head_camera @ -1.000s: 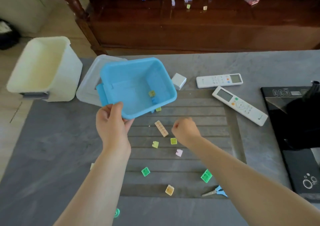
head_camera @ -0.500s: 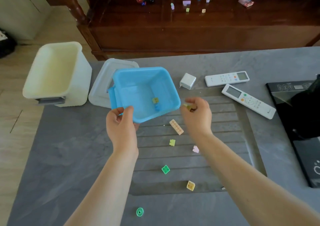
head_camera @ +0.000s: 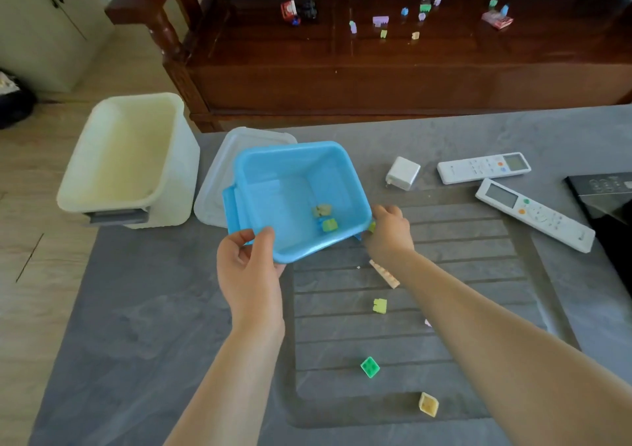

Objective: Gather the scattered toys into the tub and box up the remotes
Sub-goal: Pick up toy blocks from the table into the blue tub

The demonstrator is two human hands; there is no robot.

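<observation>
Two bricks (head_camera: 325, 218) are lying in the tub (head_camera: 294, 199), the left hand (head_camera: 249, 268) gripping its near rim, the right hand (head_camera: 388, 232) pinching a brick (head_camera: 372, 227) beside it, while both remotes (head_camera: 484, 168) are waiting right of it, unboxed.

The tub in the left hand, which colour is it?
Light blue. The tub shows best in the head view, gripped at its near rim by the left hand.

Blue tub (head_camera: 273, 186); 2 white remotes (head_camera: 484, 168); grey, grooved table (head_camera: 143, 309)
</observation>
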